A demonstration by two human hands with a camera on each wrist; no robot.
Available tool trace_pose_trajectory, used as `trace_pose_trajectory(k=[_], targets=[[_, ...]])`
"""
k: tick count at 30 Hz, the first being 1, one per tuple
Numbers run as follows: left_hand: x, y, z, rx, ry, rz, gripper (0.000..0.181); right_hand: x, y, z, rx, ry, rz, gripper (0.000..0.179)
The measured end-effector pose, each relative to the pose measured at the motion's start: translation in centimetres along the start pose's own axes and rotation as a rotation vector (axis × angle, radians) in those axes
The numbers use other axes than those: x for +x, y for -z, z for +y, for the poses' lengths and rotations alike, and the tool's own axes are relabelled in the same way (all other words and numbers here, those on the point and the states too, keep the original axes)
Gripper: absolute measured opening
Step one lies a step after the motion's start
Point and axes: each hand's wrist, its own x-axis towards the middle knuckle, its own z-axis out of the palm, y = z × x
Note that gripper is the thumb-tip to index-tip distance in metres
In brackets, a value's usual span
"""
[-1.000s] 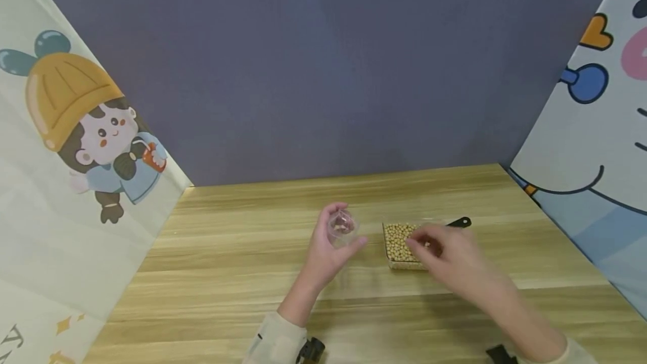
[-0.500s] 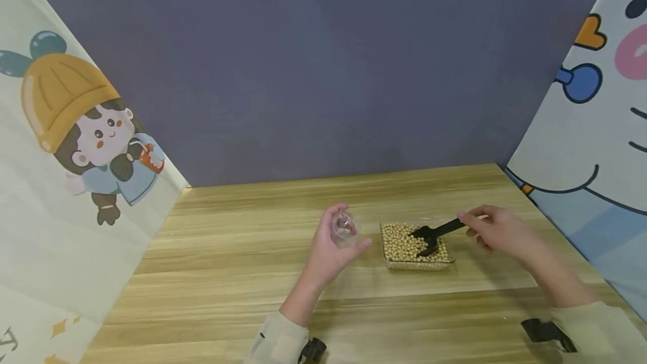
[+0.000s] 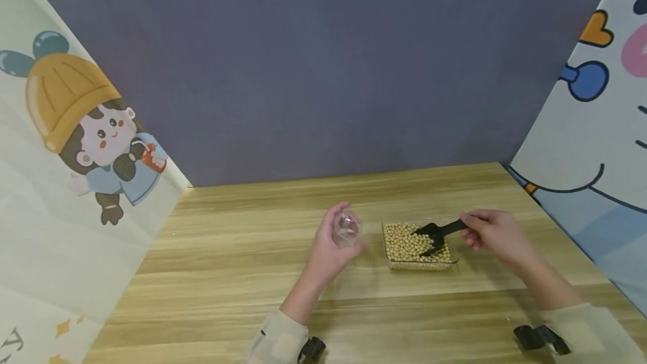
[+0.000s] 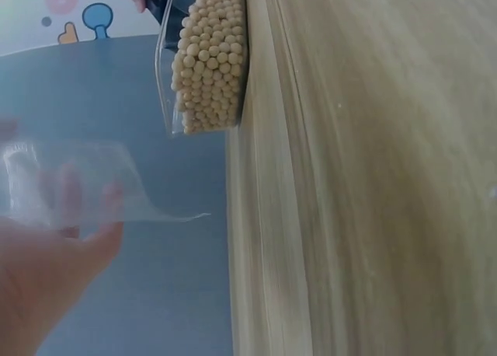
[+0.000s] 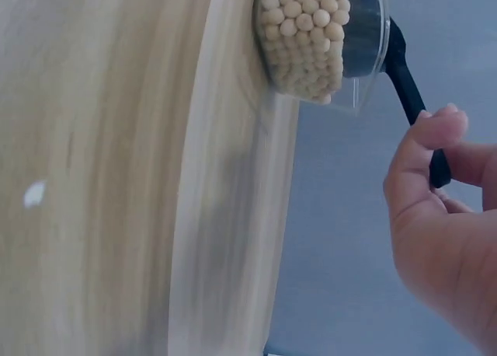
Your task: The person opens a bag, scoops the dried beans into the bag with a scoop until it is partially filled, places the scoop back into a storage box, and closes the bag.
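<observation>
A clear plastic bag [image 3: 347,228], its mouth facing up, is held in my left hand [image 3: 327,251], thumb on one side and fingers curved round the other. In the left wrist view the thin bag [image 4: 85,181] tapers to a pointed corner beyond the thumb. My right hand [image 3: 497,235] pinches the end of a black scoop's handle [image 3: 453,227] between thumb and fingers. The scoop's blade [image 3: 433,236] lies tilted among soybeans [image 3: 404,243], its front edge partly covered by them. Those beans fill a clear rectangular box [image 3: 422,266] standing right of the bag.
The wood-grain table [image 3: 242,274] runs back to a grey-blue panel [image 3: 323,72]. Cartoon-printed panels flank it on both sides. A small pale speck [image 5: 34,193] lies on the tabletop in the right wrist view.
My right hand has gone from above the beans rightward to the scoop's handle and taken hold of it. The scoop has shifted slightly in the beans. My left hand stays nearly in place.
</observation>
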Motion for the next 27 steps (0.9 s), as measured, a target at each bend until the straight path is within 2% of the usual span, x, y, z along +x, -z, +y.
trace_pose_trajectory(k=[5,10,13,20,27], targets=[[0.2,-0.1,0.0,0.006,0.007,-0.011,0.079,-0.3,0.4,-0.1,-0.041,0.027,0.048,0.055],[0.1,-0.3,0.2,0.074,0.043,0.030,0.078,-0.8,0.7,-0.9,-0.087,0.049,0.067,0.054],[0.1,-0.5,0.2,0.078,0.067,0.047,0.077,-1.0,0.9,-1.2,-0.104,0.053,0.082,0.055],[0.2,-0.7,-0.1,0.040,0.069,0.042,0.073,-1.0,1.4,-0.2,-0.016,0.025,0.089,0.053],[0.0,-0.8,-0.1,0.087,0.090,0.041,0.074,-0.7,1.8,1.8,0.130,-0.068,0.008,0.059]])
